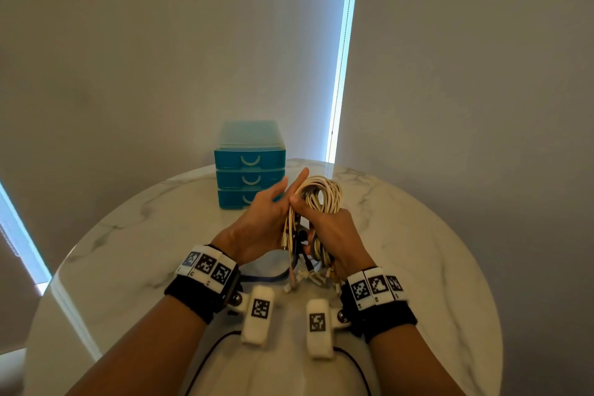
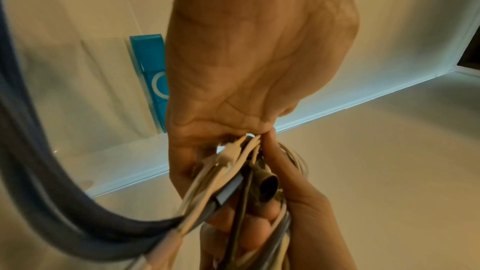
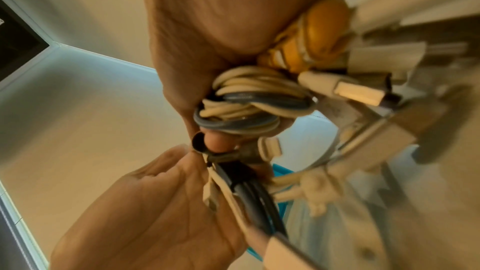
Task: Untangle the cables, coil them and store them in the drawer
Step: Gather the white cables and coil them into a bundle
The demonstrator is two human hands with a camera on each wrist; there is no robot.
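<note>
Your right hand [image 1: 334, 235] grips a bundle of cables [image 1: 316, 199], mostly cream-white with some grey and black strands, fingers curled round its lower half. The loops stand up above your fist, and the loose plug ends [image 1: 308, 278] hang below between your wrists, just above the tabletop. Your left hand [image 1: 263, 222] lies flat against the bundle's left side, fingers straight and pointing away from you, palm touching the strands rather than closing on them. From the left wrist view a dark barrel connector [image 2: 267, 187] and a white plug [image 2: 228, 154] poke out between both hands.

You hold all of this over the middle of the round marble table [image 1: 434, 251]. The blue three-drawer unit [image 1: 249, 164] stands just beyond your left fingertips, near the far edge, all three drawers closed. Bare marble lies to both sides of your hands, out to the rim. A dark cord [image 1: 263, 278] curves across the table beneath your wrists.
</note>
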